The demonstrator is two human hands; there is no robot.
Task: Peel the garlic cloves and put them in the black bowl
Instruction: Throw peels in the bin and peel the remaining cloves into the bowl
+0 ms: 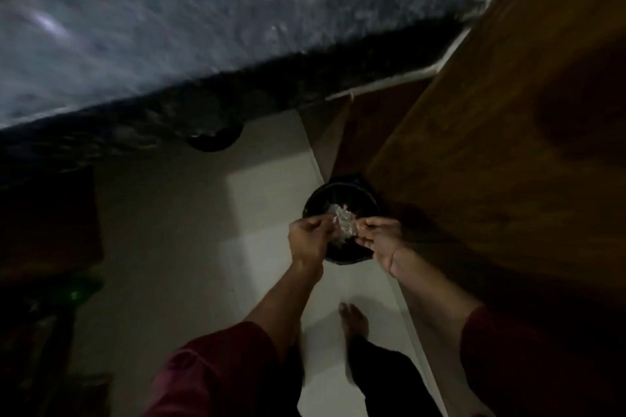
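A pale, papery clump of garlic skins (343, 225) hangs between my two hands, low in the middle of the dim, blurred view. My left hand (306, 242) pinches its left side with curled fingers. My right hand (379, 237) pinches its right side. Directly below the clump stands a round black container (338, 198) on the floor; my hands hide its near rim, and I cannot tell whether it is the bowl or a bin. No separate garlic clove is visible.
A dark speckled stone counter (169, 27) fills the upper left. A brown wooden door (508, 145) rises on the right, next to the container. My bare foot (352, 316) stands on the pale tiled floor (186, 230). Dark objects and a green item (81, 291) sit at the left.
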